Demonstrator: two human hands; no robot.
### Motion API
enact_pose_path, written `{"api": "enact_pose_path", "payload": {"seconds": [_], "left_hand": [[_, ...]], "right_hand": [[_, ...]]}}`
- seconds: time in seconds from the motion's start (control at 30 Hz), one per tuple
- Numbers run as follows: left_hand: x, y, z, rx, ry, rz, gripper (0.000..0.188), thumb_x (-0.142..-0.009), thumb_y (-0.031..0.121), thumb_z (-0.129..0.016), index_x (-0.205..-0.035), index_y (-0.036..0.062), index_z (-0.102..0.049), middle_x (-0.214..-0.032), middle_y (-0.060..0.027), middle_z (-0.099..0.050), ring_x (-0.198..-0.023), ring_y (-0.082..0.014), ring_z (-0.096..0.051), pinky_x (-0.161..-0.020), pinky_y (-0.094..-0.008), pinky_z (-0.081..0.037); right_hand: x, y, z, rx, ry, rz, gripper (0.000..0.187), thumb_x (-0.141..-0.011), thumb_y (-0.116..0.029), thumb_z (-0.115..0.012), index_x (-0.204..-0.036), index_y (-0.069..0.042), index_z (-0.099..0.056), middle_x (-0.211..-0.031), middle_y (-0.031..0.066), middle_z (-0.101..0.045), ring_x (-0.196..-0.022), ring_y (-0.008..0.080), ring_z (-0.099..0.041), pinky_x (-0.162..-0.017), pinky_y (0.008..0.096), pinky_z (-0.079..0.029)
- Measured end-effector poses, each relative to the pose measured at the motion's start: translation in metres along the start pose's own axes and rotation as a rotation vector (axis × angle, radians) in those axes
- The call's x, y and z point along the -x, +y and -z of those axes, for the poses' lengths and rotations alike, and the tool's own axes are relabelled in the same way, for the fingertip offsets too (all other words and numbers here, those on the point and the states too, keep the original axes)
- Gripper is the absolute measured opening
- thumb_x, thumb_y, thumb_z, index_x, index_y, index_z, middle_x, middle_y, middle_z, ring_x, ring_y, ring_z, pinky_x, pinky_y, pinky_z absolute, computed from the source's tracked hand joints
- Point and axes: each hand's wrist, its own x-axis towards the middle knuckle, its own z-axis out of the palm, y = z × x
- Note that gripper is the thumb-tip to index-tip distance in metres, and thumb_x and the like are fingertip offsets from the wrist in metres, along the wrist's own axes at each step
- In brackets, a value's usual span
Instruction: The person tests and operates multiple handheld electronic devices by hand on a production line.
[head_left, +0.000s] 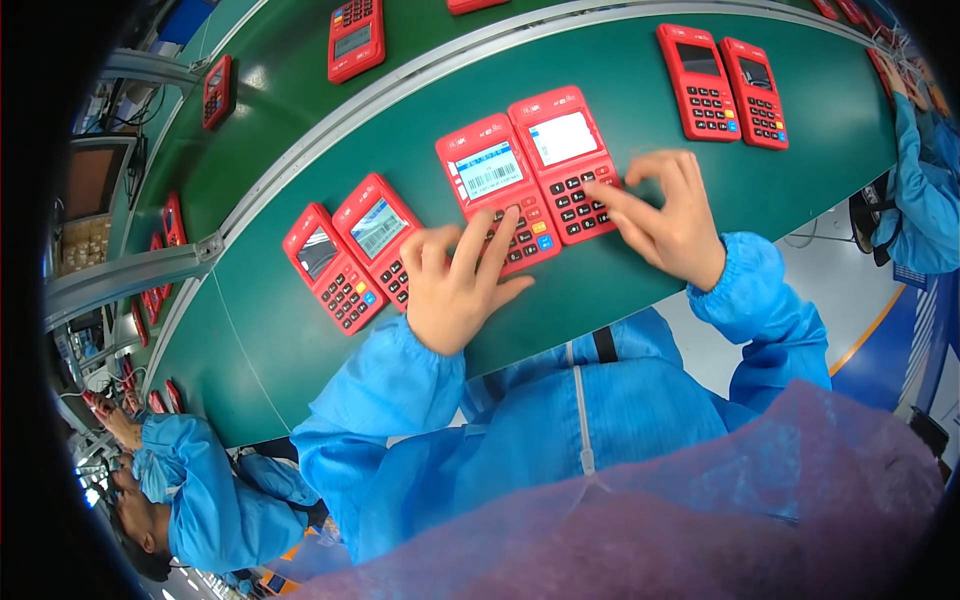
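Two red payment terminals stand side by side before me with lit screens. On the left payment terminal (488, 170) the screen shows a barcode; the right payment terminal (563, 138) has a mostly white screen. My left hand (455, 285) lies with fingers spread over the left one's keypad, a fingertip touching its keys. My right hand (670, 215) bends over the right one's keypad, its fingers apart and one fingertip at the keys; neither hand grips anything. Just left of my left hand, another lit payment terminal (378, 228) is partly covered by it, beside a dark-screened payment terminal (318, 252).
Two more red terminals (697, 82) lie at the far right of the green table (600, 285). A metal rail (400, 88) runs along its far side, with further red terminals beyond. Co-workers in blue sleeves (205, 490) work at the left and right edges.
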Motion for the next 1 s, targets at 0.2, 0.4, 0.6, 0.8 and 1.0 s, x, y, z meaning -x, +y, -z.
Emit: {"api": "enact_pose_path", "payload": {"seconds": [0.2, 0.4, 0.6, 0.8, 1.0], "left_hand": [[0.026, 0.001, -0.004, -0.048, 0.2, -0.013, 0.046, -0.068, 0.034, -0.074, -0.109, 0.0129, -0.065, -0.105, -0.0006, -0.051, -0.085, -0.0162, -0.044, -0.079, -0.034, -0.036], [0.024, -0.001, -0.003, 0.003, 0.184, 0.001, 0.04, -0.067, 0.027, -0.076, -0.102, 0.0107, -0.066, -0.1, -0.0006, -0.053, -0.081, -0.0161, -0.046, -0.078, -0.0355, -0.035], [0.024, 0.002, -0.006, 0.034, 0.221, -0.006, 0.039, -0.067, 0.026, -0.075, -0.103, 0.012, -0.066, -0.103, 0.0011, -0.053, -0.084, -0.0156, -0.044, -0.079, -0.0349, -0.035], [0.018, 0.01, -0.009, 0.059, 0.192, -0.093, 0.035, -0.071, 0.014, -0.069, -0.106, 0.0129, -0.066, -0.108, 0.0012, -0.052, -0.088, -0.0143, -0.045, -0.083, -0.0336, -0.036], [0.015, 0.01, -0.009, 0.049, 0.149, -0.123, 0.039, -0.068, 0.006, -0.062, -0.107, 0.0103, -0.065, -0.106, 0.0004, -0.052, -0.088, -0.0146, -0.046, -0.081, -0.0335, -0.037]], "right_hand": [[0.005, -0.005, -0.005, -0.076, -0.013, 0.084, 0.034, -0.072, -0.014, -0.07, -0.106, -0.014, -0.065, -0.095, 0.0054, -0.05, -0.092, 0.022, -0.047, -0.078, 0.0371, -0.039], [0.003, -0.008, -0.011, -0.036, -0.046, 0.092, 0.033, -0.072, -0.015, -0.07, -0.105, -0.013, -0.064, -0.096, 0.0061, -0.05, -0.095, 0.0224, -0.046, -0.079, 0.0374, -0.039], [0.003, -0.009, -0.006, -0.038, -0.045, 0.073, 0.033, -0.072, -0.014, -0.07, -0.105, -0.013, -0.065, -0.094, 0.0061, -0.05, -0.094, 0.0229, -0.046, -0.079, 0.0373, -0.039], [0.025, -0.001, 0.008, -0.025, 0.006, 0.017, 0.033, -0.072, -0.014, -0.067, -0.105, -0.012, -0.065, -0.091, 0.0058, -0.05, -0.089, 0.0227, -0.046, -0.076, 0.0371, -0.04], [0.025, -0.002, 0.003, 0.004, -0.028, 0.046, 0.033, -0.071, -0.014, -0.069, -0.104, -0.013, -0.066, -0.091, 0.0058, -0.05, -0.09, 0.0224, -0.045, -0.076, 0.0379, -0.04]]}}
